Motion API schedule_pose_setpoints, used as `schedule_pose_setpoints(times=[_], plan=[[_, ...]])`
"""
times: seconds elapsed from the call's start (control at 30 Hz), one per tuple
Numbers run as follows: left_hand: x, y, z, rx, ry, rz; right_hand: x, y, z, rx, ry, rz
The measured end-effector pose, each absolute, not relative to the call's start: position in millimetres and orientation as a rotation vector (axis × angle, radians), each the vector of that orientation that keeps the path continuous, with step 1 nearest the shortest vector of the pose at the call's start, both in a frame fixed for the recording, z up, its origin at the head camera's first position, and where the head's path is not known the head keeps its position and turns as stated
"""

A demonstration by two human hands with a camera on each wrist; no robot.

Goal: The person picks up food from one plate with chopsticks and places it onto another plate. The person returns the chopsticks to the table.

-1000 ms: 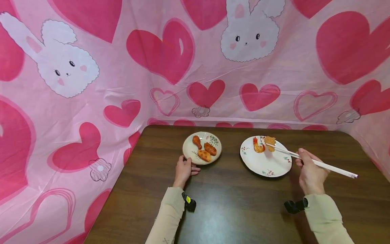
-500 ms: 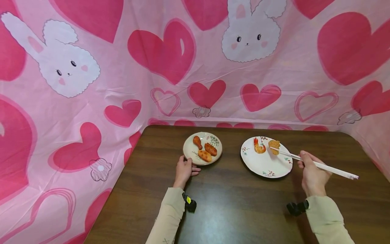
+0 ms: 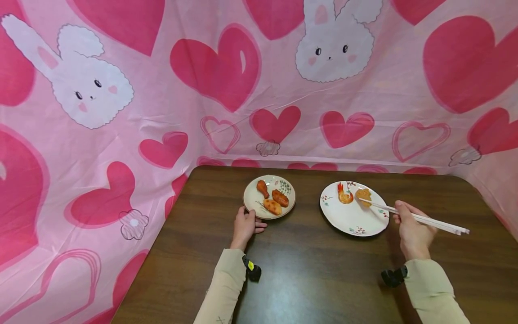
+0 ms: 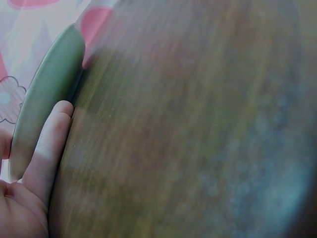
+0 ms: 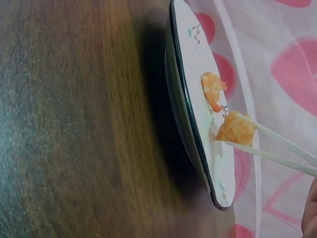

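My left hand (image 3: 244, 228) pinches the near left rim of a small round plate (image 3: 259, 214), thumb at the edge and fingers below. The left wrist view shows a finger along the green underside of that plate (image 4: 49, 79). On it lie a chicken drumstick (image 3: 262, 189) and two browned chicken wing pieces (image 3: 280, 198). My right hand (image 3: 416, 231) holds a pair of white chopsticks (image 3: 425, 220). Between their tips is a golden fried nugget (image 5: 237, 129), over a larger white plate (image 3: 348, 220). A cooked shrimp (image 3: 345, 194) lies beside it near the far rim.
Both plates stand toward the back of a dark brown wooden table (image 3: 291, 270). Behind and left of the table hangs a pink cloth (image 3: 283, 90) with hearts and rabbits. Black wrist cameras (image 3: 393, 277) sit at both sleeve cuffs.
The nugget in the chopsticks has shifted slightly right and toward me over the larger plate, and it has turned. The chopsticks' back ends have swung a little left. My left hand stays at the small plate.
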State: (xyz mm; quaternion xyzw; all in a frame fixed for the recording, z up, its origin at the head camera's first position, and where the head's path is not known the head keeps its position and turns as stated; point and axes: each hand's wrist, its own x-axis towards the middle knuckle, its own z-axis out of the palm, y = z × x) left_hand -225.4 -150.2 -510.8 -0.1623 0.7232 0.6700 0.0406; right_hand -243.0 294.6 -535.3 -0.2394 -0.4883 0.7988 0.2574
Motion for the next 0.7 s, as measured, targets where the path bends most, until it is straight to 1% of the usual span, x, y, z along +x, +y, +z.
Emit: schedule_pose_setpoints(times=[0.23,0.33,0.57,0.7], plan=[[-225,-150,-510,-0.499,2.219,2.046,-241,292,-535,-0.700,-1.559,2.050],[-224,-150,-510,-0.502,2.218,2.042,-237,285,-528,-0.698,-1.660,1.968],[-225,-150,-510,-0.510,2.216,2.034,-210,249,-468,-0.790,-1.948,1.773],[-226,-150,-510,-0.508,2.219,2.030,-204,241,-454,-0.841,-2.051,1.719]])
